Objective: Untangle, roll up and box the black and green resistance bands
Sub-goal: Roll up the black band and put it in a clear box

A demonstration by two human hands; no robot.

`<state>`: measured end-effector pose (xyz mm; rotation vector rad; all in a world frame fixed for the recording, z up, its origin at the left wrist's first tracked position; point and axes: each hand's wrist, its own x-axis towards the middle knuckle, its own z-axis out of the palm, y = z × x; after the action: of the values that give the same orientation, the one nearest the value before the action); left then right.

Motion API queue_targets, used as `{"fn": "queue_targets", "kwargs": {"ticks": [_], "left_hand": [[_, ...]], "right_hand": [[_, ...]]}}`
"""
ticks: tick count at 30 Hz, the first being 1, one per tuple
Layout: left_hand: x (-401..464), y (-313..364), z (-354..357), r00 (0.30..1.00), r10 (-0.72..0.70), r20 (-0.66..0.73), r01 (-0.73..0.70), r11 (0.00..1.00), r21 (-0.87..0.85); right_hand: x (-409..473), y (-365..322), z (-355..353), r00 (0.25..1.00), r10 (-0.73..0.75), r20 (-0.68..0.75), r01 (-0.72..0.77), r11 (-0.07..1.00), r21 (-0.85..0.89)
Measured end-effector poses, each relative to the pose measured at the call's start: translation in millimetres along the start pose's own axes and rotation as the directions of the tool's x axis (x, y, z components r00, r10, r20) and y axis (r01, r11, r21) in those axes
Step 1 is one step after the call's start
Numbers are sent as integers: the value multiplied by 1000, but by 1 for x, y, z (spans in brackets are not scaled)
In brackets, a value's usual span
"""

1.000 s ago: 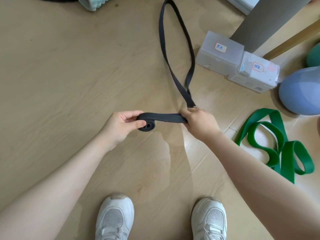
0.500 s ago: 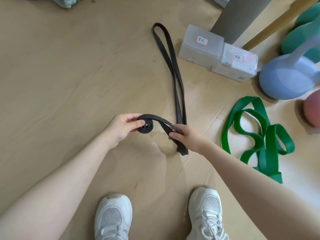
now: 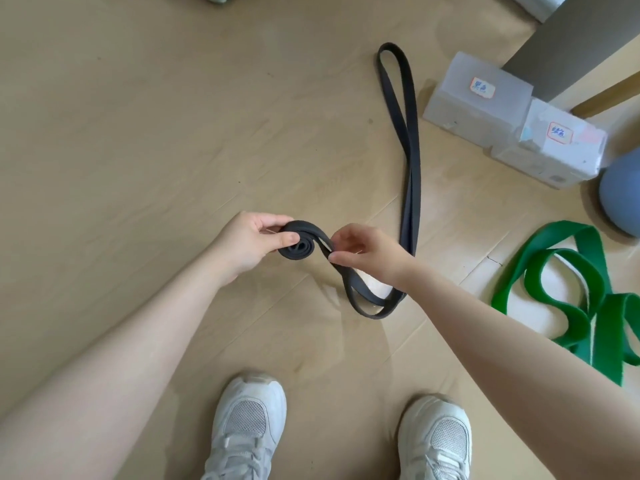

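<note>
A long black resistance band [image 3: 408,150] lies doubled on the wooden floor, its far loop near the boxes. Its near end is wound into a small roll [image 3: 298,247], gripped by my left hand [image 3: 254,242] between thumb and fingers. My right hand [image 3: 363,252] pinches the band just right of the roll, and a slack loop hangs below it. The green resistance band [image 3: 554,271] lies tangled in loops on the floor to the right. Two translucent lidded boxes [image 3: 479,93] [image 3: 550,147] with labels sit at the upper right.
A blue-grey ball [image 3: 620,199] rests beside the boxes at the right edge. A grey panel [image 3: 568,39] and a wooden leg [image 3: 609,95] stand behind them. My two white trainers [image 3: 249,424] [image 3: 436,438] are at the bottom.
The roll in my left hand has grown by a turn. My right hand has moved up the band closer to the roll, leaving a slack loop below it.
</note>
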<state>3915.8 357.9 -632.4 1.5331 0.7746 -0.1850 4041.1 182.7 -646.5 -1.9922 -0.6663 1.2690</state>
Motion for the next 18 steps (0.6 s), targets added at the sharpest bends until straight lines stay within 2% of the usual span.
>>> {"fn": "queue_targets", "kwargs": {"ticks": [4, 7, 9, 10, 13, 16, 18], "left_hand": [[-4, -4, 3, 1000, 9, -29, -11, 998, -57], [-2, 2, 7, 1000, 28, 1, -28, 994, -107], [0, 6, 5, 998, 45, 44, -40, 994, -100], [2, 7, 4, 997, 48, 65, -42, 995, -93], [4, 11, 9, 994, 45, 103, -37, 996, -83], [6, 16, 15, 993, 52, 106, -43, 995, -89], [8, 19, 16, 993, 66, 98, -58, 995, -76]], "right_hand": [[-1, -10, 2, 999, -18, -37, 14, 994, -107], [-11, -16, -29, 989, 22, 144, -44, 988, 150], [-16, -17, -51, 978, 3, 210, -46, 979, 199], [-17, -16, -58, 987, -13, 161, -13, 988, 156], [-13, -10, -54, 988, -102, -112, 93, 992, -82], [-8, -5, -33, 990, -128, -51, 105, 941, -321], [-8, -9, -26, 987, -144, -76, 123, 965, -229]]}}
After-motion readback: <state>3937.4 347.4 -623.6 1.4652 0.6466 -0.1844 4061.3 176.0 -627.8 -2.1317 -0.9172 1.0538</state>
